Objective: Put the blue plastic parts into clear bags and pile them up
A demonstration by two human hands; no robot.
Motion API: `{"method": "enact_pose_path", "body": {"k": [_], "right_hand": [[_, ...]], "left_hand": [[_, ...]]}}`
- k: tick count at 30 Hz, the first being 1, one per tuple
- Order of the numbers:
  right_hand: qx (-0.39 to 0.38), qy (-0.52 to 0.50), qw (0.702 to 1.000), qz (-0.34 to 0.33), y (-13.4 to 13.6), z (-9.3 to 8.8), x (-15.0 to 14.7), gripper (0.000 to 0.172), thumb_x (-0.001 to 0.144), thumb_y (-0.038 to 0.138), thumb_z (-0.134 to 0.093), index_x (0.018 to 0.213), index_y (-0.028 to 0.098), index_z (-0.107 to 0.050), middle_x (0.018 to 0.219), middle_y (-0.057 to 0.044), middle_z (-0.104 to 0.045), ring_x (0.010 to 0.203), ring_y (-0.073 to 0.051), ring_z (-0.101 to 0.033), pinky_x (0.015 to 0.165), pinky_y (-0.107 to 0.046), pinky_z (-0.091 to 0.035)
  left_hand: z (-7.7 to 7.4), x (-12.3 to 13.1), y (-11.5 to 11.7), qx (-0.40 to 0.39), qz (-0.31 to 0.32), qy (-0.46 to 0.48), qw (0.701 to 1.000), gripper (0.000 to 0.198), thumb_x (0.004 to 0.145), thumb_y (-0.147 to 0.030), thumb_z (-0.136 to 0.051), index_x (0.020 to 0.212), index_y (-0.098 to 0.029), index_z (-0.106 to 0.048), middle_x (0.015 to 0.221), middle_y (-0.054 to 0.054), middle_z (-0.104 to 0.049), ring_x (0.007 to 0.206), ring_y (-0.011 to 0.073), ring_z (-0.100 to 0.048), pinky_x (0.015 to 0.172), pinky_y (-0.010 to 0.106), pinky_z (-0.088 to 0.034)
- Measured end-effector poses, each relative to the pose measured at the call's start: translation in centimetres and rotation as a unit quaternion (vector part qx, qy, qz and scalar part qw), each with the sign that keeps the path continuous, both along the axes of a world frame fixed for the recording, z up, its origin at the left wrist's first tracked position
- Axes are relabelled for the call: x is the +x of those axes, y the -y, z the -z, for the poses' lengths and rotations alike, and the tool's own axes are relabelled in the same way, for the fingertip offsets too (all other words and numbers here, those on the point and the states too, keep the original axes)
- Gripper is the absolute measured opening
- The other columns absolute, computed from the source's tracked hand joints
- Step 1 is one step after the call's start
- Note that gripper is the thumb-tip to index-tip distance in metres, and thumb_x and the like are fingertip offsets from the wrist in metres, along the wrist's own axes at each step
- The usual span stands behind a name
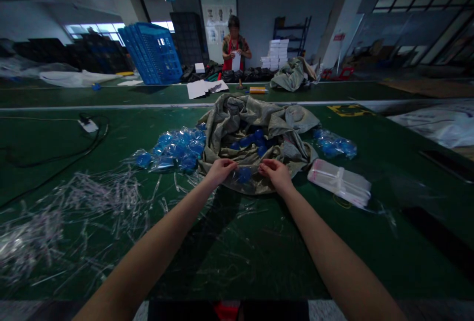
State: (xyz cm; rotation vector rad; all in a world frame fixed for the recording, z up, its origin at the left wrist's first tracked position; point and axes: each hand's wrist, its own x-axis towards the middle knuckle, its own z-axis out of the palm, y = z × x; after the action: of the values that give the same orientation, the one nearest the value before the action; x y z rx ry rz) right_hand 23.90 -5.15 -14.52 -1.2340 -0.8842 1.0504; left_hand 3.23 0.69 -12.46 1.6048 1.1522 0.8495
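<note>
Grey cloth sack (225, 133) holds blue parts (252, 140); left hand (220, 171) and right hand (277, 174) pinch rim with fingers.

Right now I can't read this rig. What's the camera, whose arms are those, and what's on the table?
There's no machine here. This single picture comes from a camera worn on a person's head, looking forward and down, so the two bare arms are that person's own. The left hand and right hand rest on the edge of a crumpled grey-green fabric sack, either side of a blue plastic piece; whether they grip it is unclear. On the green work table lie clear-bagged blue plastic pieces, a stack of clear plastic bags and clear plastic scraps. A co-worker stands beyond.
</note>
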Motion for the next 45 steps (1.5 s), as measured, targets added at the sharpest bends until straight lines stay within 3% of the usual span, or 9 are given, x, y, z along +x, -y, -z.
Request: {"method": "enact_pose_path", "body": {"k": [5, 9, 12, 16, 20, 32, 37, 41, 45], "right_hand": [[-0.085, 0.025, 0.994, -0.07, 0.6, -0.5, -0.2, 0.019, 0.07, 0.017, -0.074, 0.083, 0.013, -0.062, 0.076, -0.007, -0.07, 0.067, -0.017, -0.07, 0.057, -0.026, -0.058], [-0.124, 0.068, 0.984, -0.111, 1.1, -0.5, -0.8, 0.018, 0.066, 0.012, -0.075, 0.081, 0.012, -0.065, 0.064, -0.005, -0.069, 0.053, -0.015, -0.064, 0.038, -0.018, -0.045], [-0.124, 0.091, 0.98, -0.123, 0.9, -0.2, -1.4, 0.015, 0.068, 0.015, -0.073, 0.082, 0.014, -0.068, 0.061, -0.002, -0.068, 0.043, -0.009, -0.056, 0.031, -0.015, -0.035], [-0.122, 0.102, 0.981, -0.114, 0.6, 0.0, -1.9, 0.013, 0.074, 0.02, -0.069, 0.086, 0.015, -0.069, 0.051, 0.004, -0.059, 0.036, -0.005, -0.044, 0.03, -0.013, -0.026], [-0.113, 0.101, 0.983, -0.107, 0.7, -0.1, -2.1, 0.01, 0.074, 0.021, -0.068, 0.082, 0.015, -0.068, 0.049, 0.006, -0.054, 0.037, -0.004, -0.041, 0.031, -0.013, -0.026], [-0.075, 0.078, 0.99, -0.089, 0.8, -0.6, -2.7, 0.015, 0.074, 0.033, -0.062, 0.075, 0.019, -0.056, 0.061, 0.004, -0.062, 0.036, -0.006, -0.045, 0.03, -0.016, -0.025], [-0.056, 0.103, 0.987, -0.114, 0.8, -0.7, -2.1, 0.015, 0.073, 0.032, -0.062, 0.067, 0.019, -0.056, 0.047, 0.007, -0.054, 0.033, -0.006, -0.039, 0.032, -0.017, -0.025], [-0.089, 0.115, 0.979, -0.144, 0.8, -0.5, -1.3, 0.014, 0.073, 0.025, -0.059, 0.061, 0.018, -0.056, 0.033, 0.008, -0.042, 0.029, -0.007, -0.036, 0.031, -0.017, -0.022], [-0.118, 0.132, 0.972, -0.156, 0.8, -0.4, -0.8, 0.011, 0.071, 0.024, -0.064, 0.063, 0.017, -0.059, 0.04, 0.005, -0.052, 0.028, -0.006, -0.038, 0.029, -0.017, -0.023]], "left_hand": [[0.5, -0.1, 0.0, -0.019, -0.031, 0.018, 0.999, 0.021, 0.074, -0.033, -0.065, 0.075, -0.012, -0.07, 0.064, 0.004, -0.067, 0.052, 0.0109, -0.051, 0.047, 0.021, -0.033], [0.5, -0.1, 0.2, -0.044, -0.029, 0.035, 0.998, 0.021, 0.074, -0.034, -0.064, 0.075, -0.014, -0.067, 0.05, -0.001, -0.057, 0.046, 0.0098, -0.047, 0.045, 0.021, -0.03], [0.3, -0.1, 0.6, -0.061, -0.021, 0.044, 0.997, 0.024, 0.073, -0.037, -0.064, 0.074, -0.014, -0.065, 0.047, -0.003, -0.053, 0.042, 0.0077, -0.041, 0.042, 0.02, -0.026], [0.3, -0.3, 0.8, -0.068, -0.015, 0.051, 0.996, 0.03, 0.07, -0.043, -0.066, 0.077, -0.014, -0.064, 0.045, -0.006, -0.047, 0.038, 0.0055, -0.034, 0.039, 0.02, -0.021], [0.5, -0.5, 0.7, -0.067, -0.018, 0.054, 0.996, 0.033, 0.069, -0.045, -0.067, 0.078, -0.014, -0.063, 0.045, -0.007, -0.045, 0.037, 0.0049, -0.032, 0.039, 0.02, -0.019], [0.6, -0.9, 0.9, -0.002, -0.052, 0.034, 0.998, 0.033, 0.07, -0.047, -0.067, 0.074, -0.015, -0.068, 0.051, -0.001, -0.058, 0.051, 0.0124, -0.052, 0.047, 0.022, -0.035], [1.0, -1.2, 0.9, -0.005, -0.051, 0.042, 0.998, 0.035, 0.069, -0.048, -0.067, 0.076, -0.014, -0.068, 0.063, 0.002, -0.066, 0.056, 0.0126, -0.054, 0.05, 0.022, -0.037], [1.3, -1.2, 1.0, -0.008, -0.04, 0.026, 0.999, 0.034, 0.069, -0.046, -0.067, 0.073, -0.013, -0.069, 0.072, 0.004, -0.07, 0.062, 0.0134, -0.057, 0.056, 0.023, -0.04], [1.5, -0.9, 1.2, -0.009, -0.028, 0.014, 0.999, 0.032, 0.07, -0.045, -0.067, 0.074, -0.013, -0.069, 0.074, 0.005, -0.071, 0.067, 0.0155, -0.06, 0.063, 0.025, -0.043]]}}
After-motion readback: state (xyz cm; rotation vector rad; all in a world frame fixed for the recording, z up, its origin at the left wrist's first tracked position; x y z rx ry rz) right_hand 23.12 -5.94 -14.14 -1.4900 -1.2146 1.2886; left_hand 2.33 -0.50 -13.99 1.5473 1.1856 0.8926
